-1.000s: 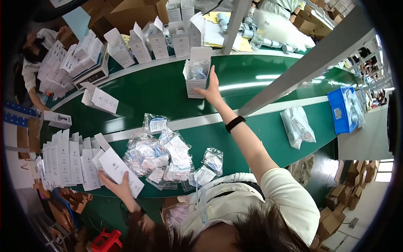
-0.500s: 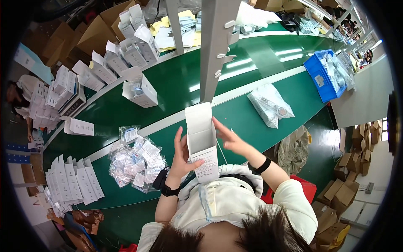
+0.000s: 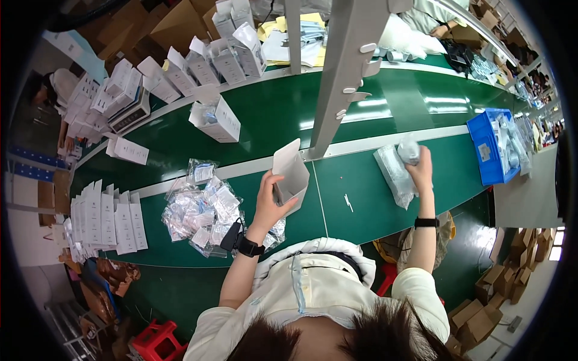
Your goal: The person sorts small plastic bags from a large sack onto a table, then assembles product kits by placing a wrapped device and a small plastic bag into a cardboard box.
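The box (image 3: 295, 175) is showing smooth, matt card; the bag (image 3: 390, 174) is looking like crinkled, shiny plastic; the surface (image 3: 277, 114) is gleaming, smooth and glossy; the post (image 3: 344, 72) is resembling metal.

The right fingers (image 3: 425, 157) have moved from the white box (image 3: 295, 175) onto a clear-wrapped bundle (image 3: 408, 150).

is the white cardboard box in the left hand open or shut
Open: the white cardboard box in the left hand has its top flap raised, exposing the interior.

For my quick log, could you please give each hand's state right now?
Left hand: holding an open white box.
Right hand: holding a plastic-wrapped item.
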`<state>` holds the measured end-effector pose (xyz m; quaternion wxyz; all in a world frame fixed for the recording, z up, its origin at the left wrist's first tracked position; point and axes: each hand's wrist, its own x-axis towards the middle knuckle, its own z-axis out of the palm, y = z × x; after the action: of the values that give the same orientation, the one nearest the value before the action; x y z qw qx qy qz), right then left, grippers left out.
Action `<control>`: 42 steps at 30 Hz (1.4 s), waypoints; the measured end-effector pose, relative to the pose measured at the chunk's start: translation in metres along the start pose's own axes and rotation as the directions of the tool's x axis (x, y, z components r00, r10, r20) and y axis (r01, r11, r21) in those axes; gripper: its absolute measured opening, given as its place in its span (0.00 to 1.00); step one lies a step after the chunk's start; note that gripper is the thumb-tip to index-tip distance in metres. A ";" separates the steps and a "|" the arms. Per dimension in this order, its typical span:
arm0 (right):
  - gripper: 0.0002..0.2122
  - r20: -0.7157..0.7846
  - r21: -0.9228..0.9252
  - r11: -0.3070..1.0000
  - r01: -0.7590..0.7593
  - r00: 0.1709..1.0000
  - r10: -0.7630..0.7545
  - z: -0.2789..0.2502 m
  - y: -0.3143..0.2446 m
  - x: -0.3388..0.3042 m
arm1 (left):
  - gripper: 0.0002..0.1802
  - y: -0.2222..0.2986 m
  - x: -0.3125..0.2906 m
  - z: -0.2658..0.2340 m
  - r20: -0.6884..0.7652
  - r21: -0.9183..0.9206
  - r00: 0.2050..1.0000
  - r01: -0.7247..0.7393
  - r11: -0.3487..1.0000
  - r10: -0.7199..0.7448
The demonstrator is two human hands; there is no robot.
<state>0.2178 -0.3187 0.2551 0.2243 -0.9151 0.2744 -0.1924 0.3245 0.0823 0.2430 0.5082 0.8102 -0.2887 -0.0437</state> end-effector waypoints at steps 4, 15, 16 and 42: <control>0.27 -0.236 0.860 0.493 0.130 0.959 0.159 -0.044 -0.116 -0.025 | 0.34 -0.004 -0.009 0.009 -0.121 -0.045 0.993 0.000 0.999 -0.005; 0.25 0.236 0.920 -0.334 -0.207 0.970 0.050 0.062 -0.254 -0.073 | 0.36 0.002 -0.022 0.027 -0.337 -0.069 0.942 -0.012 0.998 -0.012; 0.25 0.183 0.975 -0.141 -0.174 0.982 0.053 0.067 -0.252 -0.078 | 0.36 0.002 -0.024 0.027 -0.377 -0.091 0.926 -0.004 0.996 -0.031; 0.20 0.516 0.276 0.657 0.702 0.468 -0.717 0.198 -0.219 -0.179 | 0.33 -0.032 -0.025 -0.066 -0.339 0.010 0.940 -0.039 0.999 0.040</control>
<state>0.2642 0.0110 0.1642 0.2084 -0.9539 -0.2152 0.0203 0.3413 0.1586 0.2419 0.5498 0.8006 -0.2130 0.1072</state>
